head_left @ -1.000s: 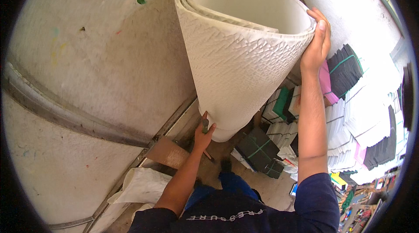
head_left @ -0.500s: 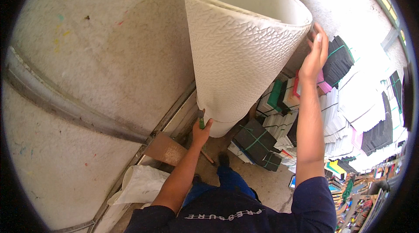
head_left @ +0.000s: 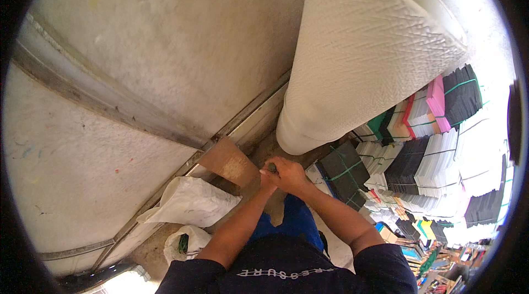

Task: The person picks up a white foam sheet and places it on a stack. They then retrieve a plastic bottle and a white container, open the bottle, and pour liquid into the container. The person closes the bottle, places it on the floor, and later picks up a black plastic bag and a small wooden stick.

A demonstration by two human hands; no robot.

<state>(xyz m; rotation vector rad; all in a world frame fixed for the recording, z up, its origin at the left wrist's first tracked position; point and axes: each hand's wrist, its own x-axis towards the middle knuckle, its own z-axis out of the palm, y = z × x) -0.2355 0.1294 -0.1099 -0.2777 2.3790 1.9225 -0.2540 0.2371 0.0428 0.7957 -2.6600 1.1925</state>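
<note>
My hands are together in front of my body, low in the middle of the view. My right hand (head_left: 292,175) is closed, its fingers curled over against my left hand (head_left: 266,178). A small dark green object (head_left: 271,167) shows between them; fingers cover most of it, so its kind is unclear. My left hand is closed as well, partly hidden by the right. Beyond them stands a tall roll of white textured sheet (head_left: 363,57), leaning on its lower end and touched by neither hand. A brown flat board (head_left: 228,160) is just left of my hands.
Strapped stacks of black sheets (head_left: 344,167) and white sheets (head_left: 438,162) crowd the right side. A pale wall (head_left: 138,62) with a metal rail (head_left: 115,104) rises on the left. White sacks (head_left: 195,200) lie at its foot, left of my legs.
My right hand has left the roll's upper edge and come down to my left hand. My left hand has drawn away from the roll's lower part. The view has shifted, placing the roll farther right.
</note>
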